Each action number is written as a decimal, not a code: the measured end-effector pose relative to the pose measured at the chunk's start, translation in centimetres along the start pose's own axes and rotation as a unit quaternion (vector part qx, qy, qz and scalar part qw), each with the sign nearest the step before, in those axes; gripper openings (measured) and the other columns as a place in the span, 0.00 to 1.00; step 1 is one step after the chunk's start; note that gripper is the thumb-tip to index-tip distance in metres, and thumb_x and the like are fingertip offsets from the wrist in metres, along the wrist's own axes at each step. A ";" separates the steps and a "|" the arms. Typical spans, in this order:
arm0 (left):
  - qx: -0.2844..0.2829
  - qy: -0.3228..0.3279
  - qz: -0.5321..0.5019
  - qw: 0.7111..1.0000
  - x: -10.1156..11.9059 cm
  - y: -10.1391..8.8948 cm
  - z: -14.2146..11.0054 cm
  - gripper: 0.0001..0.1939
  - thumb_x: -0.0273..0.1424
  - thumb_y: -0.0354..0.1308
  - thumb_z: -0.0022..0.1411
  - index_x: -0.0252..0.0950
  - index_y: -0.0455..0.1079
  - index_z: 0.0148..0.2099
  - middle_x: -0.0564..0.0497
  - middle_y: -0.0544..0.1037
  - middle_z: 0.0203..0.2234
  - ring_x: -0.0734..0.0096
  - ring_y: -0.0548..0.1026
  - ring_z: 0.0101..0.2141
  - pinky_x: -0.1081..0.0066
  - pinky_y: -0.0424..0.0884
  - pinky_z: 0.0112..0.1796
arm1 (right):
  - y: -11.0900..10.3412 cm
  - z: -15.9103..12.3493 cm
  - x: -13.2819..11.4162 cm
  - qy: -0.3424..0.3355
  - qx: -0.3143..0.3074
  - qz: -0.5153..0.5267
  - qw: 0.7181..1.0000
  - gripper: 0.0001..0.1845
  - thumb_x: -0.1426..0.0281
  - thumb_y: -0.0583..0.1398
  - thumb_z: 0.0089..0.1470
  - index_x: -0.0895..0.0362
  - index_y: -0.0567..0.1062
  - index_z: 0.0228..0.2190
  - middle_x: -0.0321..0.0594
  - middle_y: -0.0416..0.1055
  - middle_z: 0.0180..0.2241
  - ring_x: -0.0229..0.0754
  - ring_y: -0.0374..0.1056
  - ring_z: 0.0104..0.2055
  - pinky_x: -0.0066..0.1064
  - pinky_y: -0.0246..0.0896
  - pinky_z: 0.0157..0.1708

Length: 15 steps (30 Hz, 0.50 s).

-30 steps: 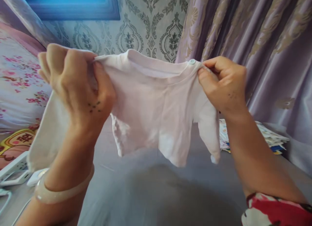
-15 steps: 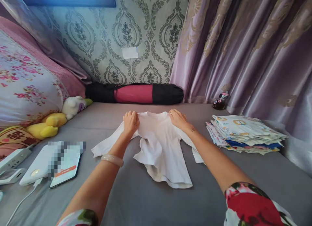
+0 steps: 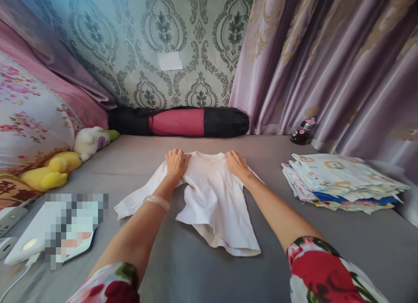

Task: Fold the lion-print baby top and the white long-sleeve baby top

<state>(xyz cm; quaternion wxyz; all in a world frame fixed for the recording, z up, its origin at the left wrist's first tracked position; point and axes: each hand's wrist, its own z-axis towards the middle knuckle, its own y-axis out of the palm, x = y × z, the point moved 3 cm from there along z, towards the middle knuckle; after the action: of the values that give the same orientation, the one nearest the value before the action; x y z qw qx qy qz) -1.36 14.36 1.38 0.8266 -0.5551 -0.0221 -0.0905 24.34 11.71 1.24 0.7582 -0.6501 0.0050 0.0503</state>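
White shirt (image 3: 233, 216) lies on the grey sheet (image 3: 189, 277), in front of the long black-and-red bag (image 3: 176, 122); collar end towards bag, lower front rumpled. Left hand (image 3: 176, 162): grip closed on one shoulder. Right hand (image 3: 237, 164): grip closed on the other. Folded cloths (image 3: 342, 179) stacked front-right of bag.

White shirt (image 3: 225, 198), grey sheet (image 3: 156, 259)

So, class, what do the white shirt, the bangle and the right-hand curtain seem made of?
White shirt: soft, matte fabric, perhaps cotton, by its loose creases. Bangle: smooth ring with slight sheen; stone or plastic, unclear. Curtain: probably satiny fabric, by its glossy folds.
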 end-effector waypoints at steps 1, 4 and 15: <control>-0.004 -0.002 -0.001 1.000 -0.3 0.2 0.3 0.23 0.47 0.45 0.67 0.34 0.70 0.47 0.36 0.72 0.45 0.46 0.66 0.49 0.56 0.60 0.46 | 0.3 0.5 -0.1 -0.002 -0.002 0.002 1.000 0.19 0.68 0.41 0.68 0.56 0.68 0.49 0.50 0.67 0.52 0.48 0.65 0.53 0.34 0.58 0.48; -0.019 -0.015 0.002 1.000 -1.3 0.9 1.5 0.26 0.50 0.47 0.65 0.34 0.71 0.47 0.35 0.73 0.45 0.45 0.66 0.49 0.55 0.60 0.47 | 1.2 2.0 -0.5 -0.010 -0.007 0.005 1.000 0.19 0.68 0.42 0.68 0.56 0.68 0.49 0.50 0.67 0.52 0.48 0.65 0.53 0.35 0.59 0.48; -0.048 -0.012 0.044 0.998 -1.5 3.7 5.4 0.28 0.50 0.48 0.64 0.30 0.72 0.49 0.33 0.73 0.47 0.44 0.67 0.51 0.55 0.60 0.48 | 2.3 5.9 -0.1 -0.025 -0.027 0.007 0.999 0.19 0.68 0.42 0.68 0.57 0.68 0.50 0.51 0.67 0.52 0.48 0.64 0.54 0.35 0.58 0.49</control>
<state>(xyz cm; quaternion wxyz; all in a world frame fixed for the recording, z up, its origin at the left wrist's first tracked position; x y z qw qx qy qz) -1.82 20.91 -0.13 0.8016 -0.5959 -0.0030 -0.0487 23.70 17.91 -0.11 0.7401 -0.6686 -0.0105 0.0719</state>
